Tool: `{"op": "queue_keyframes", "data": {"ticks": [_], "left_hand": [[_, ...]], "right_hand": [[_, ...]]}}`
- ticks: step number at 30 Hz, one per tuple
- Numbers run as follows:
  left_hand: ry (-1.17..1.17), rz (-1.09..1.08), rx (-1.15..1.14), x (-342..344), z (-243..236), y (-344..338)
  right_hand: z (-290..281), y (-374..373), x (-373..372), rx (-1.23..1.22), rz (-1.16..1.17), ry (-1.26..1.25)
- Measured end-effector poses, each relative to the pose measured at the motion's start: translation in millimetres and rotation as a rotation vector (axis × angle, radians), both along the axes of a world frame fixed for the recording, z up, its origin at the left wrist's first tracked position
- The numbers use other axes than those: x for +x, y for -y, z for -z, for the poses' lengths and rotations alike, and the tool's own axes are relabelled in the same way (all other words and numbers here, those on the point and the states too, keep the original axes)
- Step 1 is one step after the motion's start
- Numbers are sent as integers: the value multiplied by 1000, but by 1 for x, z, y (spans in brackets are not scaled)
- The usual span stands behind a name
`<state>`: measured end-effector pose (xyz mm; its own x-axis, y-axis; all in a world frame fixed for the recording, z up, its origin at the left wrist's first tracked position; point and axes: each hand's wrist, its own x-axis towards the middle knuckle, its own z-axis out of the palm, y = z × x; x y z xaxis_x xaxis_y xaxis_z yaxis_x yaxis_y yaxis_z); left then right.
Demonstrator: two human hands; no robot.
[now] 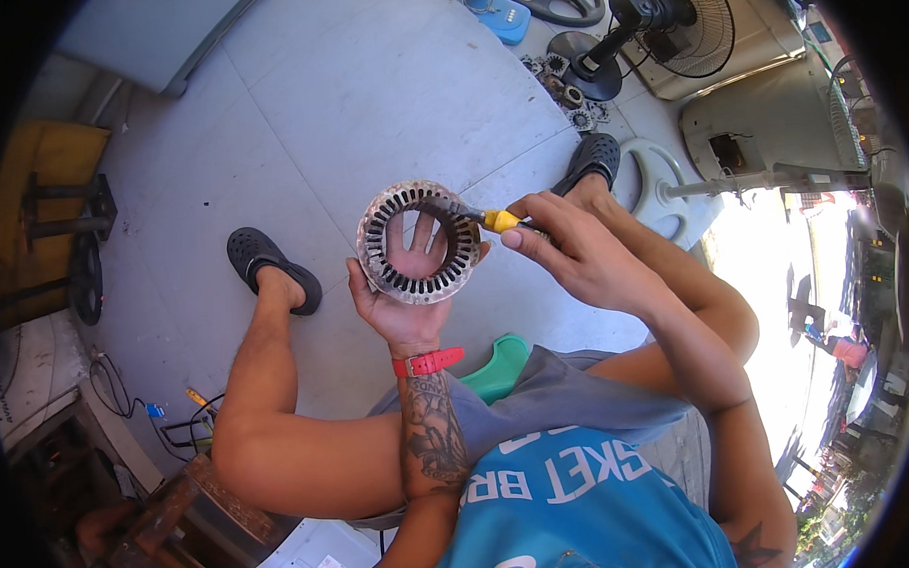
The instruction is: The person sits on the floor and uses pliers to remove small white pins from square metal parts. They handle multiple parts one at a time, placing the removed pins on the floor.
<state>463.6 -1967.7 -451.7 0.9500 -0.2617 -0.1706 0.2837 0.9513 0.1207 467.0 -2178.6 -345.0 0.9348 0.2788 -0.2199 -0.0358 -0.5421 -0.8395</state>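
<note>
My left hand (407,322), palm up, supports a round metal motor stator core (374,245) from beneath. Its ring has dark slots all around the inside, with no windings seen. Through the open middle, some of my left fingers show. My right hand (586,259) is closed around a hand tool with a yellow and black handle (501,220). The tool's dark metal end reaches the upper right inner rim of the core, apparently touching it; its exact tip shape is hard to make out. A red watch strap (427,362) circles my left wrist.
Several loose metal motor parts (571,93) lie on the floor beside a black standing fan (656,37). Close to my right foot is a pale round fan base (662,192). A green plastic seat (500,371) shows between my legs; a wooden stand (197,513) is at lower left.
</note>
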Motion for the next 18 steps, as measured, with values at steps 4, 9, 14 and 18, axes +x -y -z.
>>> {"op": "queue_keyframes", "data": {"ticks": [4, 9, 14, 18], "left_hand": [[3, 86, -33, 0, 0, -1], [4, 103, -43, 2, -2, 2], [16, 105, -17, 3, -2, 3], [-34, 87, 36, 3, 1, 5]], "right_hand": [[-4, 3, -2, -177, 45, 253], [-5, -3, -2, -230, -23, 389], [-7, -2, -5, -236, -18, 451], [-3, -1, -1, -273, -78, 407]]}}
